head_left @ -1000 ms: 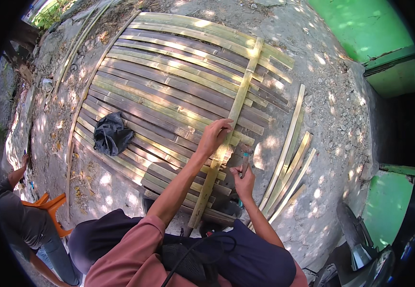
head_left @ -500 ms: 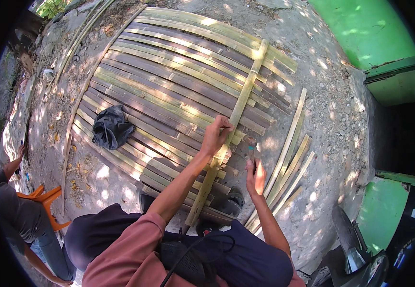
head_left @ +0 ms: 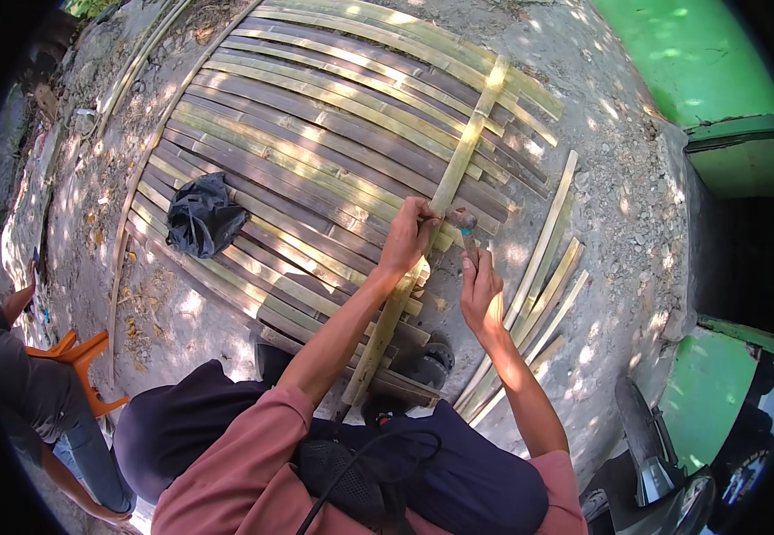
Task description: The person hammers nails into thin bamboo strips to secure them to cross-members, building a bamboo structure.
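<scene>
Many split bamboo slats [head_left: 306, 143] lie side by side on the ground. Across their right ends runs a bamboo crosspiece [head_left: 460, 165]. My left hand [head_left: 407, 236] rests at this crosspiece, thumb and fingertips pinched together; whatever they hold is too small to make out. Just right of it, my right hand [head_left: 481, 292] grips the handle of a hammer [head_left: 467, 234] with a teal band below its head. The hammer's head is close to my left fingertips, beside the crosspiece. On the slats to the left lies a crumpled black plastic bag [head_left: 206, 215].
Loose bamboo strips [head_left: 538, 299] lie on the ground to the right. At the left edge sits a person [head_left: 34, 392] near an orange plastic chair [head_left: 79, 361]. Green panels [head_left: 699, 62] stand at the right, with part of a motorbike [head_left: 659, 473] at the lower right.
My right hand has raised the hammer up and forward, bringing its head nearer my left fingertips. My left hand keeps its pinch at the crosspiece. The whole view has shifted slightly.
</scene>
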A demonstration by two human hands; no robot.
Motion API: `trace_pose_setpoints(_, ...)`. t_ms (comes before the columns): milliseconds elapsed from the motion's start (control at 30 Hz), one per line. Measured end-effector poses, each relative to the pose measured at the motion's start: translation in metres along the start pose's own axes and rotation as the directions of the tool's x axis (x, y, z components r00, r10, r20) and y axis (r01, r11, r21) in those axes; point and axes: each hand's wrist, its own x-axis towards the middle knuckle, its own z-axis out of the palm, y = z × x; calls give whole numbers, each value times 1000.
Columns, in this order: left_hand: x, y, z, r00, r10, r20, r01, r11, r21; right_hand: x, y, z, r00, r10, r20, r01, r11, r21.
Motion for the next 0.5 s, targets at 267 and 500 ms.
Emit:
trace_pose_setpoints(267,-2,-4,3,999,40,-9,-40,999,3,-6,-4,11,997,-44,-70,47,998,38)
trace_pose_setpoints(500,-2,-2,3,1000,13,5,-13,1000,28,-4,-16,5,1000,-26,-4,26,999,-20)
